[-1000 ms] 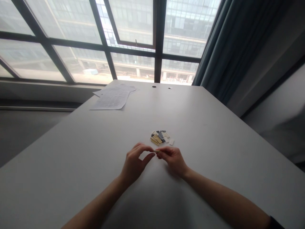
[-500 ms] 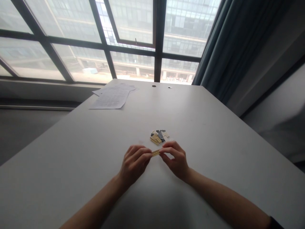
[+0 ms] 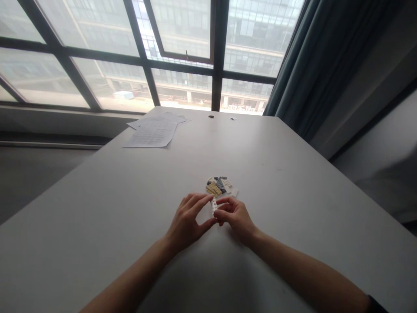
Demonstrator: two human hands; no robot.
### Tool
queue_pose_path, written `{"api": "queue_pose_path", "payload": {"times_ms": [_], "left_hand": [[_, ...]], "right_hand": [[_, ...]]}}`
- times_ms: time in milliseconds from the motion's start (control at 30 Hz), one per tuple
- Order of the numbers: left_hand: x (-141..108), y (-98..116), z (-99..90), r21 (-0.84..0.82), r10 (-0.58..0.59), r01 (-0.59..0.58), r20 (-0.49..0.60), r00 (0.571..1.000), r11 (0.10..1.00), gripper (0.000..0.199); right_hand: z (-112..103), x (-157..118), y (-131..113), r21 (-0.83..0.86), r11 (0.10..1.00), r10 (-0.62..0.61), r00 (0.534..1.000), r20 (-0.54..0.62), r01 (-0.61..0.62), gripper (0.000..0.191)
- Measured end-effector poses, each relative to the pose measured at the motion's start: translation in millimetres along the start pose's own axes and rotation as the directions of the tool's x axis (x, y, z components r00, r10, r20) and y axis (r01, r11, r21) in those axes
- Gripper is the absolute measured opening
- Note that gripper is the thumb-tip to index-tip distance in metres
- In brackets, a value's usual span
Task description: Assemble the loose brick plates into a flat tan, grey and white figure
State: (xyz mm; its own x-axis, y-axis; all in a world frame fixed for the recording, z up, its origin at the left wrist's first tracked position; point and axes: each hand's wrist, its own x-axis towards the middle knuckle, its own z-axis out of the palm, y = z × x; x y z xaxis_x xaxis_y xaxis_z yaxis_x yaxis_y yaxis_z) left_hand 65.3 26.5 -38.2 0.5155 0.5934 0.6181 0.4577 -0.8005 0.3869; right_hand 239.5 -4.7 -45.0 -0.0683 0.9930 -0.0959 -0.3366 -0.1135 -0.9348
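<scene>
The left hand [image 3: 185, 221] holds the white piece [image 3: 213, 207] between thumb [image 3: 207, 224], near, and finger [image 3: 203, 201], far, over the desk [image 3: 130, 191]; the right hand [image 3: 239, 221] grasps its right side. Light, even pressure from both should stop it tilting. Loose pieces [image 3: 220, 186] lie just beyond, on the far side.

I see a broad, smooth white tabletop [image 3: 182, 169] with a mostly matt surface and a soft sheen toward the window. The small white studded piece [image 3: 214, 208] between the hands looks like hard plastic, bumpy with studs. The heap of yellow, grey and white studded plates [image 3: 217, 187] looks like plastic too. The thin white printed sheets [image 3: 153, 130] are matt paper; the dark blue-grey folded curtain [image 3: 302, 65] looks like soft, dull cloth.
</scene>
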Motion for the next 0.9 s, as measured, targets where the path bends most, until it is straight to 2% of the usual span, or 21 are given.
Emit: {"api": "queue_pose_path", "payload": {"times_ms": [233,333,400,467,533,600,633,700,767,900], "left_hand": [[-1,2,3.5,0.014,-0.061,0.061,0.046,0.997,0.998,0.040],[-1,-3,3.0,-0.018,-0.158,0.160,0.088,0.984,0.987,0.039],[-2,-11,1.2,-0.110,-0.243,0.256,0.115,0.963,0.960,0.040],[-2,-24,-1.1,-0.312,-0.311,0.343,0.150,0.939,0.886,0.042],[-3,-35,-3.2,-0.545,-0.347,0.374,0.156,0.925,0.751,0.043],[-2,-43,-4.6,-0.653,-0.367,0.378,0.162,0.916,0.656,0.044],[-2,-45,-5.3,-0.660,-0.371,0.381,0.163,0.914,0.648,0.045],[-2,-46,-7.0,-0.600,-0.362,0.385,0.165,0.917,0.701,0.045],[-1,-44,-9.2,-0.481,-0.342,0.378,0.165,0.925,0.791,0.043],[-3,-39,-12.7,-0.173,-0.287,0.326,0.214,0.934,0.929,0.044]], "right_hand": [[-1,-1,5,-0.084,0.994,-0.064,0.998,0.022,0.066,0.026],[-3,0,6,-0.187,0.978,-0.093,0.995,0.027,0.096,0.023],[-7,2,4,-0.256,0.959,-0.114,0.993,0.038,0.120,0.022],[-13,7,1,-0.296,0.945,-0.141,0.990,0.014,0.139,0.021],[-21,12,-3,-0.331,0.931,-0.174,0.984,-0.041,0.151,0.020],[-28,18,-7,-0.378,0.911,-0.207,0.975,-0.079,0.163,0.020],[-31,21,-9,-0.410,0.896,-0.223,0.971,-0.081,0.172,0.020],[-37,27,-13,-0.489,0.850,-0.255,0.965,-0.060,0.195,0.020],[-41,33,-17,-0.587,0.776,-0.292,0.956,-0.009,0.232,0.020],[-46,45,-24,-0.785,0.514,-0.338,0.923,0.185,0.345,0.024]]}}
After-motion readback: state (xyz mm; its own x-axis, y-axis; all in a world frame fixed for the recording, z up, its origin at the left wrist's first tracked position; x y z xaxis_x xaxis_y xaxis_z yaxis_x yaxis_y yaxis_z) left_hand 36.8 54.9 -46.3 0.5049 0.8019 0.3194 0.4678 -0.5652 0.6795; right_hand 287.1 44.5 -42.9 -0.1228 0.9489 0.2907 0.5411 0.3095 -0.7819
